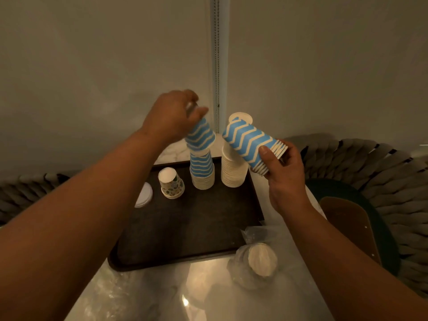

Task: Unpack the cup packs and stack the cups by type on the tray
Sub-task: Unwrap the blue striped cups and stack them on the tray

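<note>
over far end of dark rectangular tray [185, 239]: left hand [171, 117] grips inverted blue-and-cream zigzag paper cup [200, 135], just above matching blue zigzag stack [202, 170]. right hand [281, 172] holds tilted sleeve of same cups [250, 141]. advice: centre rim over stack, lower straight, avoid nudging plain cream stack [234, 167] at right.

I'm looking down into a dim corner where two plain pale walls [92, 66] meet, warm low light all round. A beaded blind cord [216, 66] hangs down the corner joint. The tabletop [143, 297] is glossy pale marble and throws back a bright glare spot near its close edge. Woven grey chair backs [370, 181] curve round both sides, and one at the right has a dark green seat [347, 193].
</note>
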The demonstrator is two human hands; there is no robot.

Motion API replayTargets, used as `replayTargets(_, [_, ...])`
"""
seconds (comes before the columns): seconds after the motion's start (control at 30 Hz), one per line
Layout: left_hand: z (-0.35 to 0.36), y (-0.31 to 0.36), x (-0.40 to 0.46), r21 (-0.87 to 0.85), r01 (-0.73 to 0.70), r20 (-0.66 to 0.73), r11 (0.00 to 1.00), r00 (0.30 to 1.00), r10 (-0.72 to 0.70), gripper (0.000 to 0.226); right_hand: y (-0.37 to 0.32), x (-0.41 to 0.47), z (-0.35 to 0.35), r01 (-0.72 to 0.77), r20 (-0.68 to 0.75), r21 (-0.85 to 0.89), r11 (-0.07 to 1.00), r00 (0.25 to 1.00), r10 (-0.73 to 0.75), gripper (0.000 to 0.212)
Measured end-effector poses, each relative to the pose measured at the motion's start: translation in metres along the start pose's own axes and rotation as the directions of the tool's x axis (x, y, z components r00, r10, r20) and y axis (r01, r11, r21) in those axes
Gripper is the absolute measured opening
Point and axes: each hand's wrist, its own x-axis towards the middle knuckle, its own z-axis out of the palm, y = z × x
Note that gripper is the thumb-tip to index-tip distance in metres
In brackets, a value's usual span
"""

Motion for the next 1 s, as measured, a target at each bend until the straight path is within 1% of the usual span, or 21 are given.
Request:
replayTargets(0.07, [0.018,-0.003,0.0,0.086,-0.093,0.107,0.992,0.991,0.083,0.048,-0.001,0.0,0.002,0.0,0.0,0.025,1.0,1.0,0.0,0.043])
replayTargets(0.13, [0.032,-0.006,-0.003,0.095,-0.109,0.16,0.99,0.983,0.093,0.05,-0.002,0.0,0.003,0.004,0.012,0.034,0.999,1.0,-0.004,0.045])
replayTargets(0.27, [0.057,-0.008,-0.013,0.101,-0.094,0.249,0.991,0.966,0.066,0.049,-0.004,-0.001,0.001,0.004,0.041,0.048,0.999,0.999,-0.006,0.043])
replayTargets(0.4, [0.081,-0.011,-0.02,0.17,-0.091,0.378,0.981,0.926,0.02,0.05,-0.003,-0.001,-0.003,0.002,0.063,0.027,1.0,0.998,-0.004,0.043])
replayTargets(0.57, [0.088,-0.011,-0.025,0.13,0.002,0.393,0.992,0.918,-0.053,0.054,-0.003,-0.002,-0.005,-0.021,0.074,0.018,1.0,0.997,0.019,0.045])
replayTargets(0.6, [0.083,-0.009,-0.025,0.079,0.036,0.339,0.996,0.939,-0.061,0.055,-0.003,-0.002,-0.005,-0.037,0.08,0.032,0.999,0.996,0.034,0.047])
replayTargets(0.63, [0.076,-0.006,-0.026,-0.014,0.072,0.231,0.997,0.971,-0.067,0.053,-0.003,-0.002,-0.005,-0.052,0.087,0.05,0.997,0.995,0.047,0.053])
replayTargets(0.67, [0.067,-0.001,-0.027,-0.156,0.097,0.084,0.983,0.993,-0.084,0.048,-0.005,-0.002,-0.003,-0.068,0.09,0.065,0.996,0.994,0.063,0.062])
replayTargets(0.7, [0.056,0.005,-0.029,-0.34,0.117,-0.023,0.933,0.991,-0.133,0.045,-0.005,-0.001,-0.001,-0.082,0.095,0.069,0.994,0.993,0.076,0.071])
replayTargets(0.73, [0.044,0.013,-0.031,-0.54,0.137,-0.036,0.83,0.982,-0.186,0.043,-0.007,-0.002,0.002,-0.092,0.103,0.065,0.994,0.991,0.085,0.074])
replayTargets(0.77, [0.032,0.022,-0.033,-0.698,0.185,0.052,0.691,0.976,-0.209,0.041,-0.009,-0.003,0.005,-0.091,0.108,0.048,0.995,0.99,0.086,0.071])
replayTargets(0.8, [0.023,0.028,-0.036,-0.776,0.254,0.186,0.577,0.967,-0.175,0.038,-0.011,-0.004,0.009,-0.092,0.115,0.028,0.995,0.989,0.088,0.063])
replayTargets(0.83, [0.018,0.03,-0.04,-0.794,0.314,0.302,0.52,0.947,-0.111,0.036,-0.012,-0.005,0.011,-0.093,0.126,0.008,0.996,0.988,0.091,0.056])
replayTargets(0.87, [0.015,0.032,-0.043,-0.787,0.347,0.374,0.511,0.926,-0.053,0.036,-0.013,-0.006,0.014,-0.091,0.137,-0.005,0.996,0.986,0.091,0.052])
replayTargets(0.9, [0.013,0.031,-0.046,-0.784,0.358,0.402,0.508,0.915,-0.024,0.037,-0.013,-0.007,0.016,-0.083,0.144,-0.018,0.996,0.986,0.084,0.051])
replayTargets(0.93, [0.013,0.031,-0.048,-0.786,0.359,0.402,0.504,0.915,-0.025,0.035,-0.013,-0.009,0.019,-0.072,0.148,-0.022,0.997,0.986,0.075,0.052])
replayTargets(1.0, [0.012,0.031,-0.049,-0.791,0.379,0.386,0.48,0.918,-0.087,0.026,-0.011,-0.011,0.021,-0.042,0.151,-0.033,0.999,0.987,0.047,0.051])
